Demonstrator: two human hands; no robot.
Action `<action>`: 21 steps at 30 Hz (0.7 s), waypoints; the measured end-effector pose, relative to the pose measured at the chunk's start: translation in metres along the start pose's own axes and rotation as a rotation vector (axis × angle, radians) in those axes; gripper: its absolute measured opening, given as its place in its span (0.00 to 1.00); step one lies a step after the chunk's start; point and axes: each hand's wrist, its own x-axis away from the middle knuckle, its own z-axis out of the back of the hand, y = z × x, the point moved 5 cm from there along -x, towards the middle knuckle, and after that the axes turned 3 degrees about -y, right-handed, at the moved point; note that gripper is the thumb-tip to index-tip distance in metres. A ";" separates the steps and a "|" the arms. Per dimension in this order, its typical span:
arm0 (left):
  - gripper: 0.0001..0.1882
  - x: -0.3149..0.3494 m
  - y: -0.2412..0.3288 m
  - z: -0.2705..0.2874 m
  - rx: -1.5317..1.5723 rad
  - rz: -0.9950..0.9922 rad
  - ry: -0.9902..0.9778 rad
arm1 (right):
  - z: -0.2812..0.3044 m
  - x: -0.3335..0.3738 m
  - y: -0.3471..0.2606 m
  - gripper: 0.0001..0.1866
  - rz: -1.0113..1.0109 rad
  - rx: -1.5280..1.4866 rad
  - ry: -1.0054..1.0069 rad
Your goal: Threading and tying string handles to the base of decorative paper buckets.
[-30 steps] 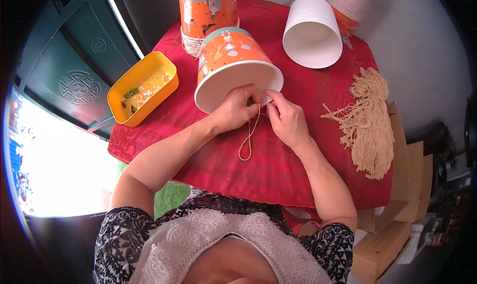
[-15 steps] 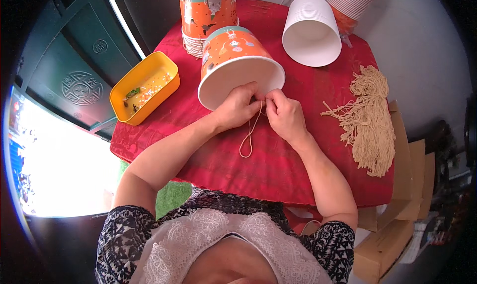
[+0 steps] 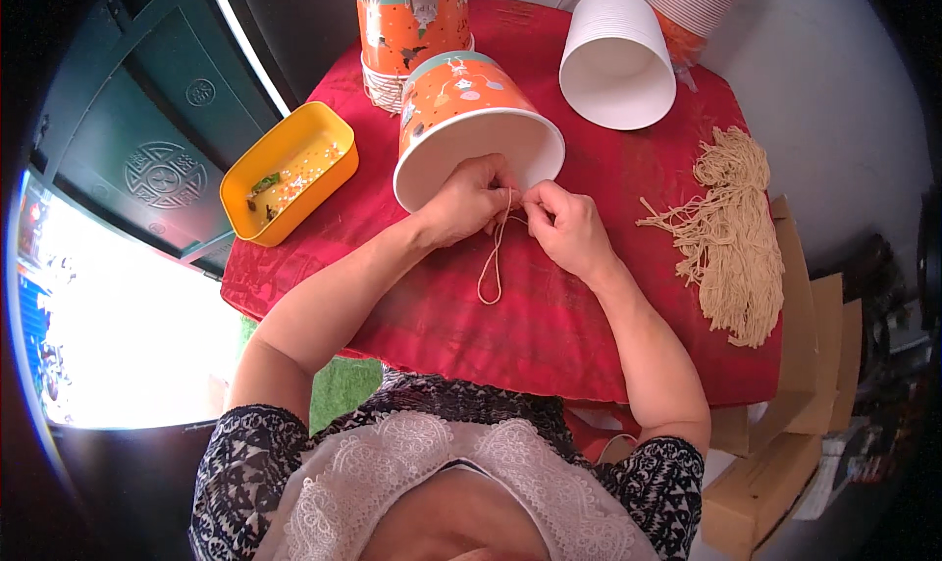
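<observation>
An orange paper bucket [image 3: 469,92] with a white rim lies on its side, its mouth facing me. At the lower edge of that mouth, my left hand [image 3: 473,200] pinches a beige cord [image 3: 491,267], its fingertips partly inside the opening. Just to the right, my right hand [image 3: 569,229] is closed with thumb and forefinger on the same cord, close to the rim. A loop of the cord hangs down below my fingers over the red cloth. Whether the cord passes through the bucket's wall is hidden by my fingers.
The red-clothed table [image 3: 422,316] bears a yellow tub [image 3: 304,203] with small bits inside at left. Stacked orange buckets [image 3: 412,31] stand behind, and nested white buckets [image 3: 616,61] lie at back right. A bundle of beige cords [image 3: 736,247] lies at right, above cardboard boxes [image 3: 765,478].
My right hand has drawn slightly to the right, away from the left, with a short stretch of cord between them. The hanging loop has shifted and shortened a little.
</observation>
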 end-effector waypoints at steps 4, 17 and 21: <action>0.03 0.001 -0.001 0.000 0.021 -0.010 -0.010 | 0.008 -0.001 -0.016 0.03 0.097 0.085 0.058; 0.06 0.007 0.013 -0.008 -0.406 -0.264 0.114 | 0.002 -0.005 -0.006 0.05 0.092 0.149 0.241; 0.08 0.010 0.022 -0.015 -0.598 -0.457 0.200 | 0.000 -0.005 -0.003 0.05 0.040 0.150 0.196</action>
